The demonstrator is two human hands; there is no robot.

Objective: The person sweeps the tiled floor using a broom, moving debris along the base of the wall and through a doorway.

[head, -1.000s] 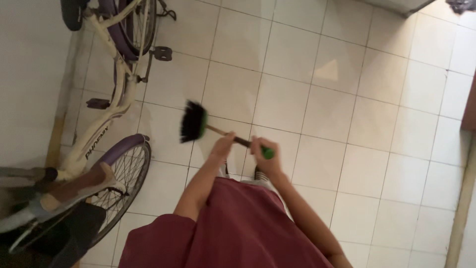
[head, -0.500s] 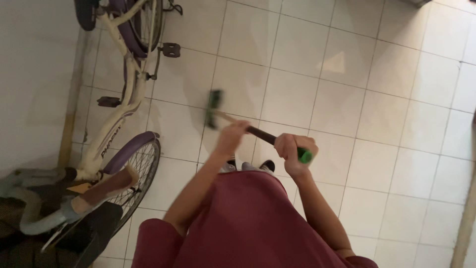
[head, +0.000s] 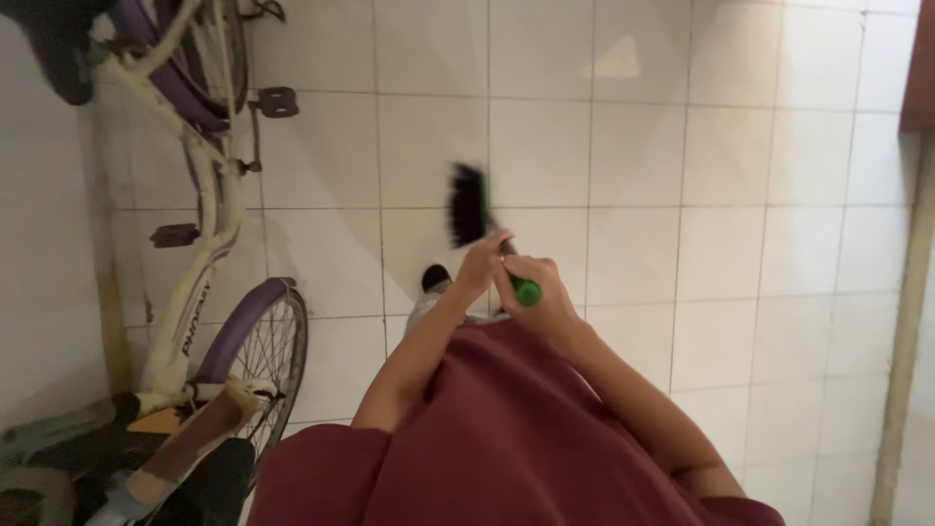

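Note:
I hold a broom with both hands over a white tiled floor (head: 760, 244). Its black bristle head (head: 467, 205) with a green band is blurred and points away from me. My left hand (head: 481, 261) grips the dark handle close to the head. Just behind it, my right hand (head: 534, 292) is wrapped around the green end of the handle (head: 527, 291). Both arms come out of maroon sleeves (head: 506, 438). One dark shoe (head: 435, 280) shows on the floor under my left arm.
A cream and purple bicycle (head: 209, 234) leans along the white wall (head: 44, 244) on the left, its wheel (head: 268, 360) near my left elbow. A pale skirting strip (head: 901, 370) runs down the right edge. A dark brown panel (head: 917, 68) sits at the top right.
The broom head swung from left of my hands to the middle and stands more on end. My hands drew close together on the handle. The view shifted to the right.

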